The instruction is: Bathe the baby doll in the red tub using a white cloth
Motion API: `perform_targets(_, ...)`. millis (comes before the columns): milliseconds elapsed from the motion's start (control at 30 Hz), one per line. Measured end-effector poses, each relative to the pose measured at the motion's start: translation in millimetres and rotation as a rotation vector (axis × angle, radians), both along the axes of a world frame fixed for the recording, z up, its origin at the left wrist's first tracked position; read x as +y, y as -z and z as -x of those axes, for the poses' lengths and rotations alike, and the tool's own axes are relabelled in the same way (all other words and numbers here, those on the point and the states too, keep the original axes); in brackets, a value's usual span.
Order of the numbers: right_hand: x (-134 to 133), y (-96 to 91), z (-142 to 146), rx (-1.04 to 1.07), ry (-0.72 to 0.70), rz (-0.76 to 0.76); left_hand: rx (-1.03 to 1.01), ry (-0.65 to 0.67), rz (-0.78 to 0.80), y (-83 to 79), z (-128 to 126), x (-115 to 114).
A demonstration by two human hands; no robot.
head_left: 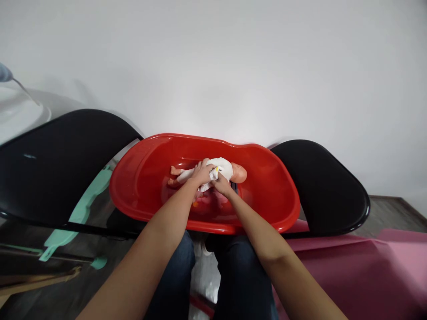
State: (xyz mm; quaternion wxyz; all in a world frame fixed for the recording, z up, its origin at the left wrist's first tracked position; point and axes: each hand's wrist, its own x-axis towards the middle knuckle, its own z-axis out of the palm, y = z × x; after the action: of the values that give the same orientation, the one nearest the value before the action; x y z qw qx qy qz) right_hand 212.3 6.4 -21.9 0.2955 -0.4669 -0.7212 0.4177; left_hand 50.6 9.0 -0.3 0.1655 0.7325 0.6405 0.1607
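Observation:
A baby doll (239,172) in white clothing (220,163) lies in a red baby bathtub (267,204), its head to the right and its bare feet to the left. My left hand (202,172) rests over the doll's middle, fingers curled on the white fabric. Close beside it, my right hand (221,183) pinches a bunched fold of the clothing near the doll's chest. A small yellow patch shows on the fabric between my hands. Beneath the doll, something pink (208,198) with an orange spot lies in the tub, partly hidden by my hands and forearms.
Black chair seats, one at left (66,164) and one at right (328,186), flank the tub. A mint-green plastic piece (88,200) hangs at the left chair. Pink material (347,271) spreads at lower right. A white wall (213,75) stands behind the tub.

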Motion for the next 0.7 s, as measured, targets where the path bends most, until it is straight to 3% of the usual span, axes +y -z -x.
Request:
perform_targets(200, 6.4, 13.2, -3.7, 0.068, -0.116, -0.016, 0.000, 0.090, 0.048, 0.6, 16.1, 1.2)
perform_targets(367, 12.7, 18.0, -5.0, -0.093, -0.153, -0.105, 0.103, 0.163, -0.032, 5.8, 18.1, -4.9)
perform_targets(467, 19.1, 10.0, -11.0, -0.171, -0.103, -0.153, 0.137, 0.142, -0.089, 7.5, 13.1, -7.1)
perform_targets(567, 28.8, -3.8, -23.6, -0.251, 0.038, -0.252, 0.159, 0.122, -0.100, 8.9, 11.1, -6.7)
perform_targets(633, 34.6, -10.9, -33.2, -0.406, 0.141, -0.366, 0.159, 0.128, -0.095, 9.8, 12.3, -5.8)
perform_targets(700, 38.1, -13.3, -40.3, -0.611, 0.104, -0.413, 0.159, 0.143, -0.094, 10.1, 14.5, -5.3)
